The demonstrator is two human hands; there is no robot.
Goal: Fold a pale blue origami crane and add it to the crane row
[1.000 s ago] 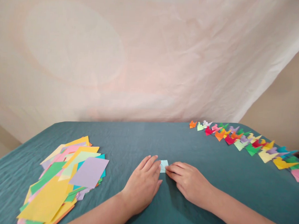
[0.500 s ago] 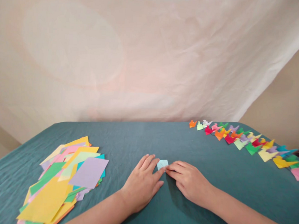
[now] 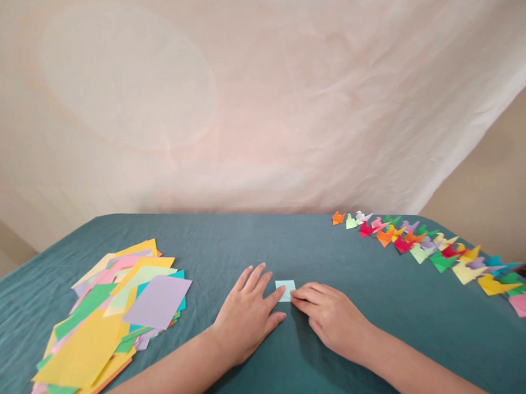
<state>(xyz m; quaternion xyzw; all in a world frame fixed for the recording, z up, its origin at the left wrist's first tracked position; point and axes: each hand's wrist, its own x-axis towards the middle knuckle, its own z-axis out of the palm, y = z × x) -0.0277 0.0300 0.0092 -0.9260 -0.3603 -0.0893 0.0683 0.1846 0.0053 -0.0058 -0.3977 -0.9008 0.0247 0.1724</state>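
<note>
A small folded square of light blue paper (image 3: 285,285) lies flat on the table between my hands. My left hand (image 3: 245,315) is at its left with the fingers spread, and the tip of the index finger rests on the paper. At the paper's right edge, the fingertips of my right hand (image 3: 333,320) are pressed together and pinch that edge. The thumb of the right hand is partly hidden beneath its fingers.
Loose coloured paper sheets (image 3: 84,343) form an untidy pile on the left, a lilac sheet (image 3: 158,300) on top. Several folded paper birds (image 3: 441,261) stand in rows at the far right. Dark green cloth (image 3: 242,237) covers the table; a pale sheet (image 3: 269,102) hangs behind.
My left hand has shifted slightly left and its fingers have spread wider, uncovering more of the light blue paper. My right hand stays at the paper's right edge.
</note>
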